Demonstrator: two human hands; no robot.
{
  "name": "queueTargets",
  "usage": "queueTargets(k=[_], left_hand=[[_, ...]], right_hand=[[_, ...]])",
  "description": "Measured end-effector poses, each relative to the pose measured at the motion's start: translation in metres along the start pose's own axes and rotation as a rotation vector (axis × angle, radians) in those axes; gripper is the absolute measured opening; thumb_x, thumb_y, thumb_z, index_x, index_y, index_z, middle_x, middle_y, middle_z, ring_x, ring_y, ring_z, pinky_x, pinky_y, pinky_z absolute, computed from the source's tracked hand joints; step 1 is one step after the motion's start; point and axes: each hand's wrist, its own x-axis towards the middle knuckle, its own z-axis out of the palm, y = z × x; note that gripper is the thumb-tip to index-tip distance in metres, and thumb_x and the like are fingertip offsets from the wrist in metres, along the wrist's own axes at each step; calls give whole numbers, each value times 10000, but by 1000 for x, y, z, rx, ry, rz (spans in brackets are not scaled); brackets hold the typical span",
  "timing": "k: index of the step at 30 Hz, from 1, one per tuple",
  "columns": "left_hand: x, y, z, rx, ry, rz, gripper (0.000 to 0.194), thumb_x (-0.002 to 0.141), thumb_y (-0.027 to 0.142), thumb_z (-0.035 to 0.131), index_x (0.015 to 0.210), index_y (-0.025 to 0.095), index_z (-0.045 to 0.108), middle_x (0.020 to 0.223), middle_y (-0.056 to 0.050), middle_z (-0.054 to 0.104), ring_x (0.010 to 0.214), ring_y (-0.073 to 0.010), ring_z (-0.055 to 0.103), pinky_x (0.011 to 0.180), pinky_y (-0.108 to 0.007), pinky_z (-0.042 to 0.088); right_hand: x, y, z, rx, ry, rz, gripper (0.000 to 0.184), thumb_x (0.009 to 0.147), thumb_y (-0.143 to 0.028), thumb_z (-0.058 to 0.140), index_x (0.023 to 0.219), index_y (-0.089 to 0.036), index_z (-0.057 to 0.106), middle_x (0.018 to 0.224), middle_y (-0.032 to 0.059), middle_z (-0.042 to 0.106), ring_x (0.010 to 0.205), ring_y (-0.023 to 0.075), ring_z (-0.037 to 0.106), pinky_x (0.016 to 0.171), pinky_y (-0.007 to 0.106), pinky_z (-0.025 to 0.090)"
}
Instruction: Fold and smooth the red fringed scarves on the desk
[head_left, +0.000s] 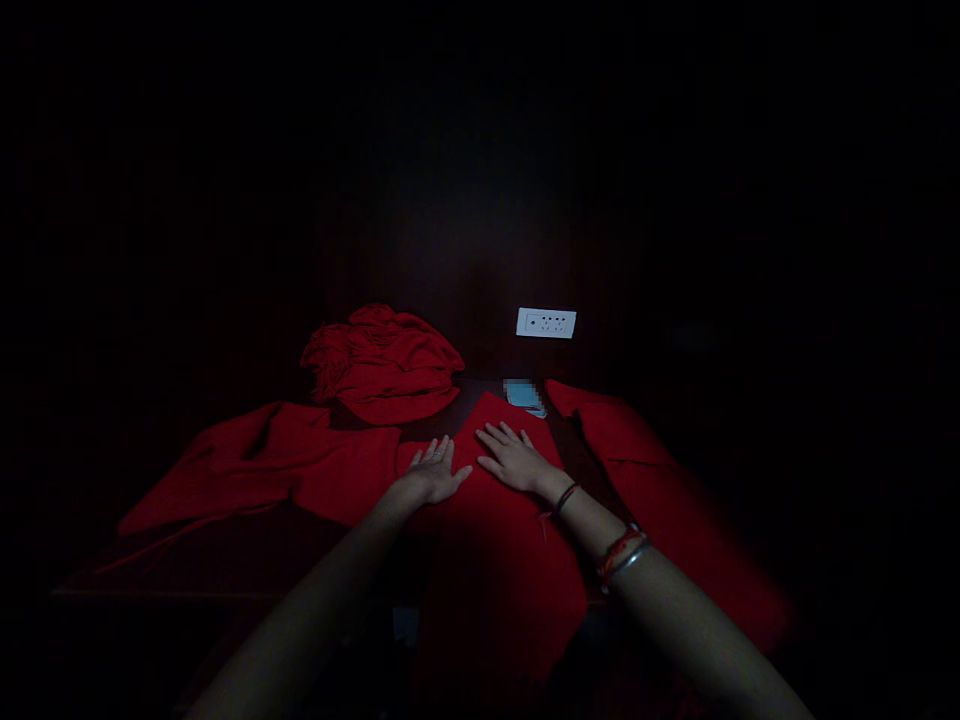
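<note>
A long red cloth (495,560) lies flat on a dark table and hangs over its near edge. My left hand (435,472) rests palm down on the cloth's upper left part, fingers stretched out. My right hand (514,458) lies flat beside it on the cloth's upper middle, fingers spread. Neither hand holds anything. Red and silver bangles ring my right forearm (622,552).
A crumpled red cloth pile (382,362) sits at the back. Another red cloth (262,465) spreads to the left, and one (660,500) drapes at the right. A small blue item (523,394) lies near the wall, below a white socket plate (546,323). The surroundings are very dark.
</note>
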Motion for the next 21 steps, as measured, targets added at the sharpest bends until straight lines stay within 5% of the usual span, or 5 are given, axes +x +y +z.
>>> queueTargets(k=[7, 17, 21], left_hand=[[-24, -35, 15, 80, 130, -37, 675, 778, 525, 182, 1279, 74, 193, 1337, -141, 104, 1211, -287, 79, 946, -434, 148], [-64, -23, 20, 132, 107, 22, 649, 769, 502, 266, 1280, 105, 208, 1335, -143, 129, 1214, -274, 84, 957, -400, 146], [-68, -60, 0, 215, 328, 2, 539, 767, 486, 302, 1233, 215, 327, 1353, -44, 121, 1225, -244, 47, 976, -406, 73]], right_hand=[[9, 5, 25, 6, -77, 104, 597, 781, -550, 67, 1294, -250, 121, 1361, 12, 80, 1226, 223, 38, 963, 435, 55], [10, 6, 25, 12, -62, 87, 631, 775, -557, 90, 1296, -205, 146, 1357, 31, 110, 1224, 220, 61, 970, 403, 55], [8, 11, 23, 5, -60, 107, 620, 778, -553, 91, 1296, -217, 138, 1359, 22, 106, 1224, 222, 63, 969, 409, 62]])
